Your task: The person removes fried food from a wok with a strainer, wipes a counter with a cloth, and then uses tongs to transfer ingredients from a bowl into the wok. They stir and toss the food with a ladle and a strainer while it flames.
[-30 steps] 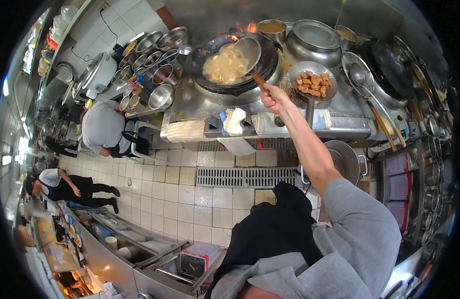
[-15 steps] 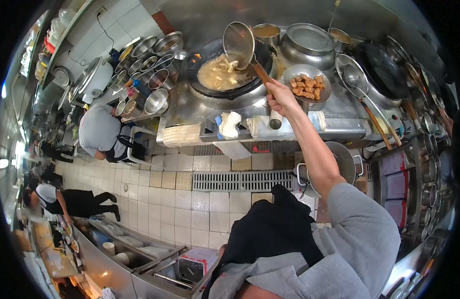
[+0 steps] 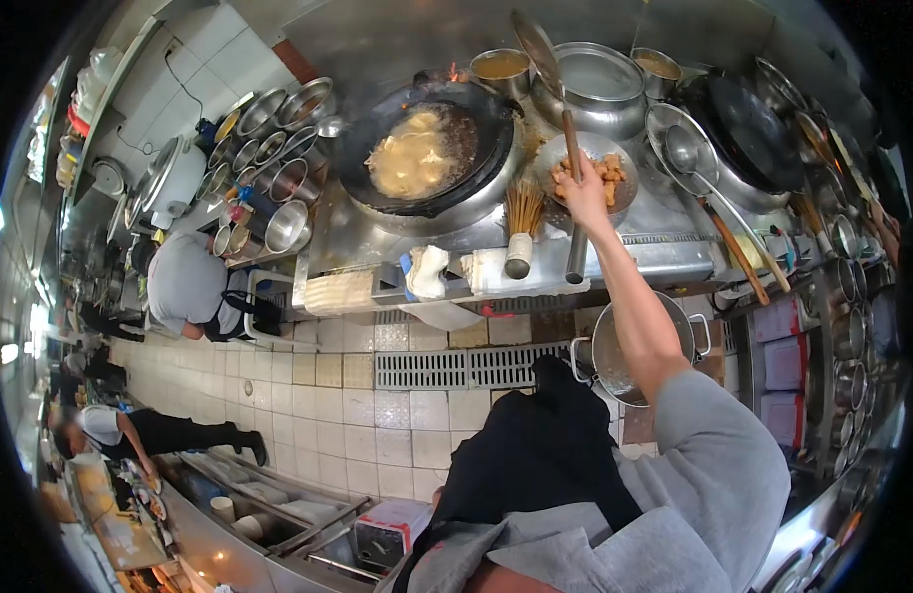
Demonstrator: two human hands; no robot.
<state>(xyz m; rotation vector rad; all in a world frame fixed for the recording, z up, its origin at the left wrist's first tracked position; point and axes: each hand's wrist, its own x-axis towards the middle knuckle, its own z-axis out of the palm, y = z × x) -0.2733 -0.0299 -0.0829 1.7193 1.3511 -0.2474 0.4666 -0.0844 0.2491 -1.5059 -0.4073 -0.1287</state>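
Observation:
My right hand is closed round the wooden handle of a strainer, whose round head is tilted, seen nearly edge-on, near a lidded steel pot. Beneath the hand lies a perforated pan with browned chunks. To the left, a black wok holds pale food in bubbling liquid; a small flame shows behind it. A bamboo brush stands left of the handle. My left hand is out of view.
A folded cloth and towels lie along the stove's front edge. Steel bowls are at the left, a ladle and second wok at the right. A large pot stands below. Co-workers are at left.
The strainer has moved from over the wok to the right and turned edge-on, with my right hand now over the chunks. The brush shows more fully, and the view has shifted slightly.

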